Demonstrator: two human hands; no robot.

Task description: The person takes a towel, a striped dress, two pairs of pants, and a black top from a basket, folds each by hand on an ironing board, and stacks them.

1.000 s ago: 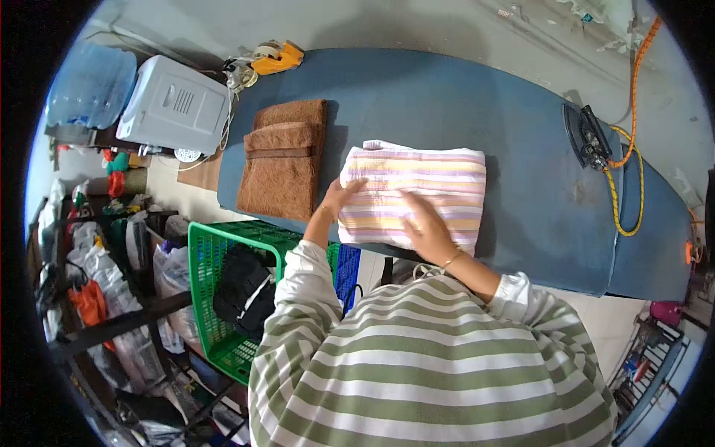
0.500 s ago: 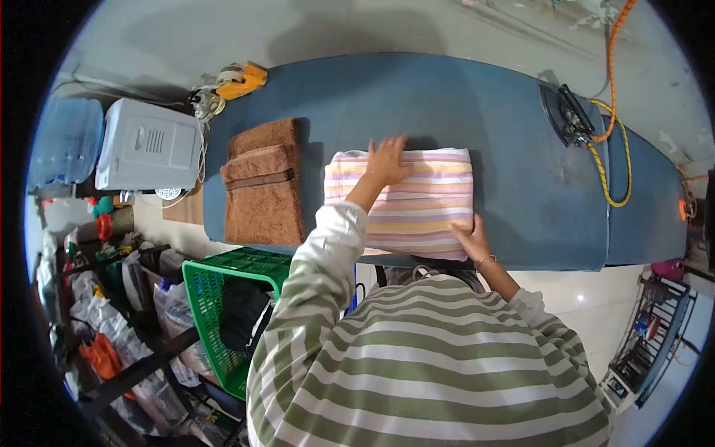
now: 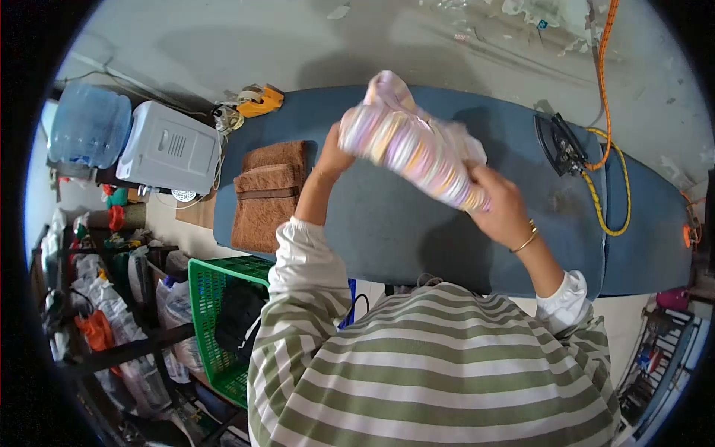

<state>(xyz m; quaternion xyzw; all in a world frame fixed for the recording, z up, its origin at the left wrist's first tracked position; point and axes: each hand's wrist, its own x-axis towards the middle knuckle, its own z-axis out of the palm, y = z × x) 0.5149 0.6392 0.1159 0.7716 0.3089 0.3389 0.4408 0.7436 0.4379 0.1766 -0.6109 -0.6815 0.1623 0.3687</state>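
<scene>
Counted: 1 striped cloth (image 3: 413,145) and 2 hands, 1 left hand (image 3: 333,158) and 1 right hand (image 3: 500,208), with 1 bracelet (image 3: 527,242) on the right wrist. There is 1 blue desk (image 3: 387,223). On it are 1 stack of brown towels (image 3: 269,197), whose number I cannot tell, 1 iron (image 3: 562,145) and 1 yellow cord (image 3: 612,195). Beside it are 1 green basket (image 3: 202,298), 1 white appliance (image 3: 167,149) and 1 blue water bottle (image 3: 89,127).

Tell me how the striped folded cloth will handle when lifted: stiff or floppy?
Probably floppy: the striped cloth bunches between the left hand and right hand. Likely light: held up by its ends alone. Folds may slip open; loose layers show.
</scene>
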